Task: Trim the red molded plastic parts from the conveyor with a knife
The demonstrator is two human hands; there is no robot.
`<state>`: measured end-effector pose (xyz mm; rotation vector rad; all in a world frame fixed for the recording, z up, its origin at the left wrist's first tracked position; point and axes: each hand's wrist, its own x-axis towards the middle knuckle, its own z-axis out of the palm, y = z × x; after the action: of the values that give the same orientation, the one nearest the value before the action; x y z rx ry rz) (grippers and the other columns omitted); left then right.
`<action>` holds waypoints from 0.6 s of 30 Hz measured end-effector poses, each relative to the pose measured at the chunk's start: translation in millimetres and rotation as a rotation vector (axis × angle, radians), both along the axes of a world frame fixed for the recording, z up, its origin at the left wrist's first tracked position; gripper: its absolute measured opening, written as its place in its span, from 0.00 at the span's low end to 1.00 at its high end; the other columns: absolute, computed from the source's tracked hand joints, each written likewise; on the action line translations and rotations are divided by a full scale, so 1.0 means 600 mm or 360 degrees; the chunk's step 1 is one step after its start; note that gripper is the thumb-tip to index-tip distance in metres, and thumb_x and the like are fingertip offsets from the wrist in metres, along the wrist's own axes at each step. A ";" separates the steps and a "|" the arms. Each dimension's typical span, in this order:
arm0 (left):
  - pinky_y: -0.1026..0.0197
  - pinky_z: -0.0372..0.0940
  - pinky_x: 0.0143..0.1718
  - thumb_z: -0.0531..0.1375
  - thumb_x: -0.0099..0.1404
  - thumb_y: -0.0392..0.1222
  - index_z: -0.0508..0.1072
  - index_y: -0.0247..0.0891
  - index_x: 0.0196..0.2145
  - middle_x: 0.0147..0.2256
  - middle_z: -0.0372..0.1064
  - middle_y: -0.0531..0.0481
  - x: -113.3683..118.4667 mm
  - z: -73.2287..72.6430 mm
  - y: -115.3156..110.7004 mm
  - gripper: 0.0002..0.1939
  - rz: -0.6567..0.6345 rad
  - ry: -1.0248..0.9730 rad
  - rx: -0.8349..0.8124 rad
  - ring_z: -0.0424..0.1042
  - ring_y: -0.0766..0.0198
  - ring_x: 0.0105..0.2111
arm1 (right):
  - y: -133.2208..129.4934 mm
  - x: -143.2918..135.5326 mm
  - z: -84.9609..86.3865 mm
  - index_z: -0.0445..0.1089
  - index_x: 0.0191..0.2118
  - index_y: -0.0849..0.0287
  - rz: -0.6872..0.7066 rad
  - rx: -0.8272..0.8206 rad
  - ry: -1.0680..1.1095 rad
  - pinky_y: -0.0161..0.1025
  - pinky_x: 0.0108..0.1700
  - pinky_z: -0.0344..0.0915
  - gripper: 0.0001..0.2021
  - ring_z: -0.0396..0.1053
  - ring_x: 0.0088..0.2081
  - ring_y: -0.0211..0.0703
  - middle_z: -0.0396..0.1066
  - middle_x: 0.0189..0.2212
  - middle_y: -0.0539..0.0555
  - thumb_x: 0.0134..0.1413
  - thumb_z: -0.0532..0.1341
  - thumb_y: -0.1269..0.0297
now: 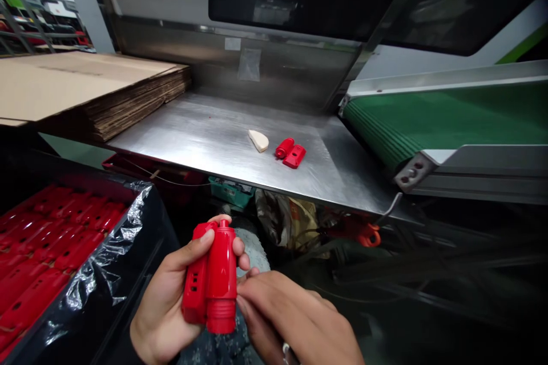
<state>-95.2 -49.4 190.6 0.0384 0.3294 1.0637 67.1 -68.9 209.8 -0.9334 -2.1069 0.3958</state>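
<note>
My left hand [160,302] is wrapped around a glossy red plastic housing [221,274], a cylinder with a ribbed end joined to a flatter block with small square holes. The thumb presses on its top side, and fingertips curl round its far edge. My right hand [295,313] is closed in a pinch close against the housing's right edge. What its fingers hold, if anything, is hidden; a bit of shiny metal shows below them. On the metal table [205,148] lies another red plastic part [290,153], beside a cream-coloured wedge-shaped piece [258,140].
At left, a black-lined box [141,222] holds rows of red parts. Flat cardboard sheets [94,85] are stacked on the table's left end. A green conveyor belt [462,114] rises at right. Under the table are a teal bin [231,193] and an orange-red part [368,235].
</note>
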 end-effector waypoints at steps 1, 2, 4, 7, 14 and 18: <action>0.58 0.68 0.39 0.54 0.67 0.37 0.75 0.36 0.42 0.34 0.74 0.42 0.000 -0.001 0.001 0.11 -0.0028 -0.0024 -0.0010 0.74 0.58 0.36 | 0.002 0.001 0.002 0.70 0.40 0.59 0.0057 -0.0017 0.0083 0.30 0.29 0.65 0.08 0.69 0.29 0.34 0.71 0.29 0.50 0.57 0.58 0.75; 0.59 0.68 0.38 0.55 0.67 0.37 0.75 0.36 0.41 0.34 0.74 0.42 0.000 -0.002 0.002 0.10 -0.0048 -0.0041 -0.0015 0.74 0.58 0.36 | 0.005 0.003 0.003 0.70 0.41 0.60 0.0122 -0.0063 0.0154 0.30 0.31 0.66 0.09 0.69 0.30 0.34 0.71 0.30 0.52 0.56 0.59 0.76; 0.58 0.69 0.38 0.55 0.67 0.38 0.75 0.36 0.41 0.34 0.74 0.42 -0.001 -0.003 0.003 0.10 -0.0070 -0.0038 -0.0011 0.74 0.57 0.36 | 0.011 0.008 0.005 0.70 0.42 0.60 0.0265 -0.0192 0.0239 0.31 0.34 0.68 0.09 0.69 0.32 0.35 0.72 0.31 0.53 0.56 0.59 0.76; 0.58 0.69 0.38 0.55 0.67 0.38 0.74 0.36 0.42 0.34 0.74 0.42 -0.002 -0.001 0.002 0.10 -0.0050 0.0024 -0.0014 0.74 0.57 0.36 | 0.019 0.013 -0.001 0.70 0.42 0.61 0.0370 -0.0279 0.0228 0.31 0.36 0.68 0.08 0.69 0.33 0.35 0.72 0.31 0.52 0.57 0.60 0.76; 0.56 0.69 0.31 0.51 0.69 0.36 0.72 0.38 0.46 0.36 0.74 0.40 -0.007 0.008 -0.002 0.12 -0.0007 0.0156 0.0092 0.74 0.55 0.36 | 0.023 0.014 -0.016 0.68 0.40 0.60 0.0321 0.0003 0.0163 0.28 0.27 0.62 0.05 0.66 0.27 0.32 0.67 0.27 0.48 0.60 0.56 0.71; 0.55 0.69 0.32 0.51 0.68 0.35 0.71 0.39 0.46 0.36 0.74 0.40 -0.008 0.010 -0.004 0.12 -0.0035 0.0160 0.0129 0.74 0.54 0.38 | 0.017 0.016 0.002 0.68 0.40 0.58 0.0319 -0.0078 -0.0015 0.30 0.27 0.59 0.05 0.65 0.27 0.32 0.66 0.27 0.48 0.61 0.55 0.72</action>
<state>-100.1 -51.7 196.4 0.1680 0.3759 1.0551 76.7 -59.0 210.8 -0.7545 -2.2157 0.5486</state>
